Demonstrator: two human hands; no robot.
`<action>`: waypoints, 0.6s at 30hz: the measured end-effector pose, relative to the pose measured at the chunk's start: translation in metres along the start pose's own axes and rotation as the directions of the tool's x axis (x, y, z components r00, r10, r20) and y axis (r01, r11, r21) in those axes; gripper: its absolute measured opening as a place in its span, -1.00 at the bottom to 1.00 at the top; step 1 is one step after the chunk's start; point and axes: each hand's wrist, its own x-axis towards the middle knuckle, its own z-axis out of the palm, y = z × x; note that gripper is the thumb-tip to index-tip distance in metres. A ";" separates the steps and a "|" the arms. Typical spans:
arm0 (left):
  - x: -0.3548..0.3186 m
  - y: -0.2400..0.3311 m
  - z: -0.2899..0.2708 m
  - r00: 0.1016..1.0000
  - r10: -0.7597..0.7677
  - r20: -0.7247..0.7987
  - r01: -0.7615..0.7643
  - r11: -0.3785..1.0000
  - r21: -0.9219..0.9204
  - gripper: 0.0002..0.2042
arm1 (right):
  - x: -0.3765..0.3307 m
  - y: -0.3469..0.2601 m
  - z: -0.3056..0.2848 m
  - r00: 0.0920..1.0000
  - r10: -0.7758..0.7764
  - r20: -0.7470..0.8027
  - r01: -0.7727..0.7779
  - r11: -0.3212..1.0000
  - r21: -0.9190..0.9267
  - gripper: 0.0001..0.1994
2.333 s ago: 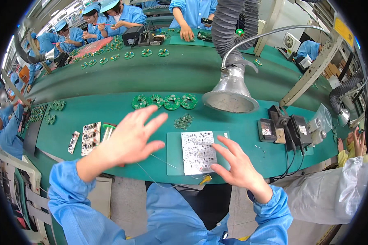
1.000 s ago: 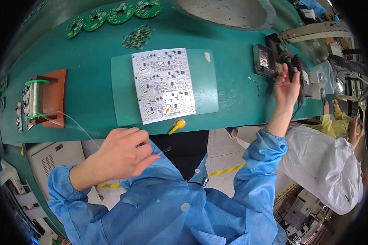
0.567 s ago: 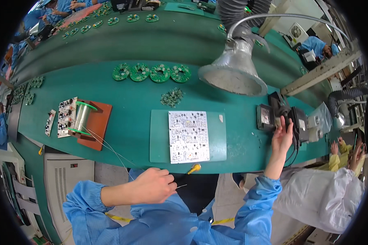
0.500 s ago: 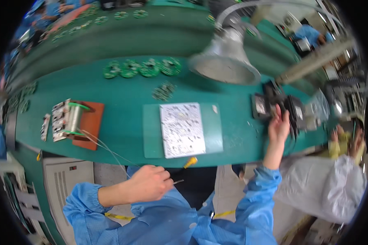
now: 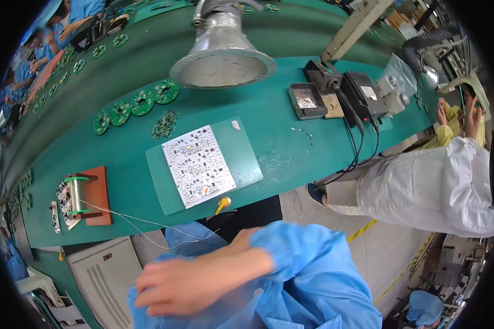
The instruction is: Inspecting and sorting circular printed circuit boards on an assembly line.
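Note:
My right forearm crosses in front of my body, and my right hand, blurred, lies over my left sleeve with its fingers bent round the blue cloth. Behind that forearm, only a part of my left hand shows; its fingers, and anything in them, are hidden. A thin solder wire runs from a green-flanged spool on a brown stand to near my left hand. Beyond my hands, a white circuit board panel with small parts lies on a translucent green mat.
Several round green boards and a pile of small parts lie behind the panel. A metal fume hood hangs above. A soldering station with cables and a small tray stand right. A person in white is at the right.
My right hand has left the soldering station and swung across to my left sleeve. My left hand is now mostly covered, and its thin metal tool no longer shows. The view has turned.

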 end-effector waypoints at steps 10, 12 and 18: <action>0.003 -0.029 0.124 0.923 -0.384 0.029 0.385 0.919 -0.086 -0.90 | -0.010 0.038 0.062 0.781 0.275 0.560 -0.361 0.931 0.047 -0.67; 0.004 -0.028 0.122 0.909 -0.417 0.010 0.413 0.897 -0.157 -0.91 | -0.007 0.037 0.065 0.783 0.305 0.542 -0.388 0.921 0.043 -0.63; 0.008 -0.032 0.118 0.918 -0.384 0.096 0.390 0.919 -0.063 -0.91 | 0.017 0.014 0.080 0.962 0.129 0.239 -0.236 0.831 0.503 -0.72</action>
